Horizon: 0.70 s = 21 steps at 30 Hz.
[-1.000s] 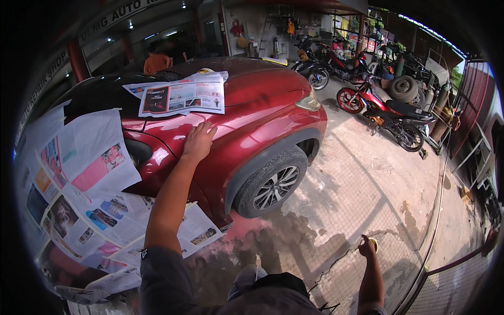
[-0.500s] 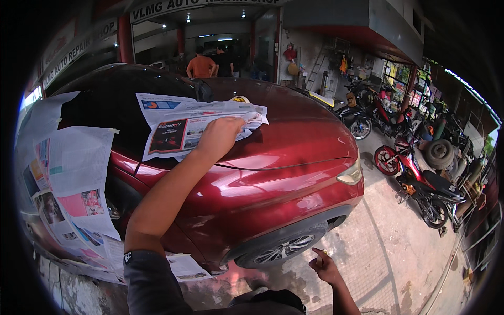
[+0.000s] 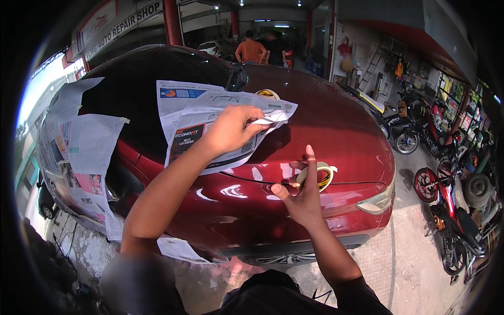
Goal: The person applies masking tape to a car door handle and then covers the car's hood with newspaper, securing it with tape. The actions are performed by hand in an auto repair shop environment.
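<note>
My left hand (image 3: 237, 128) pinches the folded edge of a sheet of newspaper (image 3: 181, 113) over the red car's hood (image 3: 325, 121). The sheet spreads across the base of the windshield and the near fender. Beside it, my right hand (image 3: 304, 202) is raised above the fender, with a roll of masking tape (image 3: 329, 179) around its fingers. Its thumb and one finger point outward, and the other fingers are partly hidden. A second roll of tape (image 3: 268, 94) rests on the hood behind the newspaper, partly covered by it.
More newspaper (image 3: 94, 142) covers the car's side at left. A loose sheet (image 3: 181, 249) lies low by the front wheel (image 3: 283, 259). Parked motorcycles (image 3: 451, 220) and a spare tire (image 3: 476, 190) stand at right. A person in an orange shirt (image 3: 251, 51) stands beyond the hood with another person.
My right hand has risen from beside the wheel to above the fender, bringing the tape roll into view. My left hand now folds up the newspaper's edge. The view has shifted.
</note>
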Each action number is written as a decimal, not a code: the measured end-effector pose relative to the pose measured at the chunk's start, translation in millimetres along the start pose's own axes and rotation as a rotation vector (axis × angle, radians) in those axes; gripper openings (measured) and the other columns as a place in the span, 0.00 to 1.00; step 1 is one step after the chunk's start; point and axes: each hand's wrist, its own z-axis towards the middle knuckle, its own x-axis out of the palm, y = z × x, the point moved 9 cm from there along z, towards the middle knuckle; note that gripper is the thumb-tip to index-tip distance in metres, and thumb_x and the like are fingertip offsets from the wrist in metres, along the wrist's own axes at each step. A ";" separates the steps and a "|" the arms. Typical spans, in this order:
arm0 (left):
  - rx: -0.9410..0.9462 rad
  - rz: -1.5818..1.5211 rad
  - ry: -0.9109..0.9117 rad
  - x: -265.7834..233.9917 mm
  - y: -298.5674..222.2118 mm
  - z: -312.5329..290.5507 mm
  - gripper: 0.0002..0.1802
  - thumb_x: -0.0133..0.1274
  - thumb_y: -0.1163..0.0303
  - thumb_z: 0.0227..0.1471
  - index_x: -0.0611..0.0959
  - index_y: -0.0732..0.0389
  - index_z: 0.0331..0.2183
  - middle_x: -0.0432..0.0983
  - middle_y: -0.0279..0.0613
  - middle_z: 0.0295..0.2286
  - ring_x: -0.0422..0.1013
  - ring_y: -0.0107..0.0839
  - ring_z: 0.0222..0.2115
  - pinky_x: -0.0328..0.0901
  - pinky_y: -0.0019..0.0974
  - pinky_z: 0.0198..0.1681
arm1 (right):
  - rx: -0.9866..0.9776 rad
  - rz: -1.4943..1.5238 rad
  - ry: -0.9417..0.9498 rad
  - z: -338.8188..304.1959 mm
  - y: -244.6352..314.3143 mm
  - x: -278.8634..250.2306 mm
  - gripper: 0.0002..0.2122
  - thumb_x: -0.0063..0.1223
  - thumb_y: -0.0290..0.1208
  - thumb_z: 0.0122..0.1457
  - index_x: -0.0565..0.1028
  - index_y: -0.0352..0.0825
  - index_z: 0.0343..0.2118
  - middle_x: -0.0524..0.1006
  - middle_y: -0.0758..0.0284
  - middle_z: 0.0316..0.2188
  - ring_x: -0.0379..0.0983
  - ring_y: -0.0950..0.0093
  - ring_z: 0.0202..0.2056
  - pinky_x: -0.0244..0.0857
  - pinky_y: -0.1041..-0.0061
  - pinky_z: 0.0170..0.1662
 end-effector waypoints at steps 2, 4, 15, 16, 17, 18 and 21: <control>0.138 0.168 0.057 7.0 -26.5 8.5 0.09 0.62 0.78 0.50 0.86 0.67 0.37 0.80 0.49 0.35 0.77 0.51 0.37 0.70 0.45 0.41 | 0.098 0.064 -0.018 16.2 -16.9 8.9 0.63 0.79 0.46 0.48 0.39 0.31 0.74 0.67 0.55 0.53 0.65 0.73 0.41 0.67 0.72 0.44; 0.145 0.396 0.059 17.8 -43.0 19.5 0.11 0.62 0.72 0.51 0.86 0.60 0.39 0.79 0.46 0.34 0.79 0.51 0.37 0.72 0.51 0.38 | 0.097 0.002 -0.058 27.3 -27.7 17.9 0.68 0.81 0.48 0.44 0.34 0.33 0.75 0.66 0.53 0.53 0.64 0.70 0.40 0.67 0.68 0.47; -0.133 0.643 -0.167 25.7 -5.9 -41.7 0.21 0.65 0.68 0.47 0.83 0.57 0.46 0.81 0.46 0.40 0.79 0.47 0.39 0.74 0.48 0.43 | -0.055 0.097 0.069 86.7 -56.8 -21.2 0.20 0.61 0.25 0.62 0.71 0.28 0.55 0.77 0.67 0.30 0.70 0.82 0.29 0.64 0.80 0.33; -0.242 0.575 -0.177 29.0 7.5 -47.6 0.17 0.63 0.70 0.47 0.85 0.59 0.42 0.82 0.49 0.34 0.80 0.50 0.36 0.75 0.49 0.40 | 0.238 0.048 0.233 64.8 -82.2 -6.0 0.25 0.67 0.31 0.59 0.70 0.28 0.56 0.77 0.65 0.32 0.68 0.78 0.28 0.65 0.76 0.33; -0.448 0.496 -0.109 39.1 28.6 -51.7 0.14 0.61 0.73 0.46 0.86 0.60 0.39 0.82 0.52 0.29 0.80 0.52 0.32 0.75 0.50 0.38 | 0.035 -0.346 0.224 49.6 -69.3 7.7 0.27 0.68 0.29 0.60 0.68 0.27 0.59 0.72 0.71 0.35 0.63 0.83 0.29 0.62 0.80 0.35; -0.336 0.446 -0.202 42.7 16.5 -45.1 0.14 0.60 0.74 0.46 0.86 0.60 0.38 0.81 0.54 0.27 0.80 0.54 0.30 0.75 0.51 0.37 | 0.111 -0.058 0.171 31.4 -73.9 20.4 0.37 0.73 0.42 0.55 0.67 0.27 0.61 0.75 0.56 0.47 0.71 0.69 0.39 0.66 0.68 0.40; -0.210 0.196 -0.275 61.2 -12.4 -19.4 0.15 0.57 0.77 0.44 0.85 0.62 0.38 0.81 0.57 0.27 0.80 0.55 0.31 0.75 0.52 0.38 | 0.016 0.351 0.058 20.5 -77.2 32.0 0.40 0.74 0.32 0.56 0.59 0.26 0.65 0.68 0.55 0.60 0.68 0.67 0.57 0.63 0.68 0.60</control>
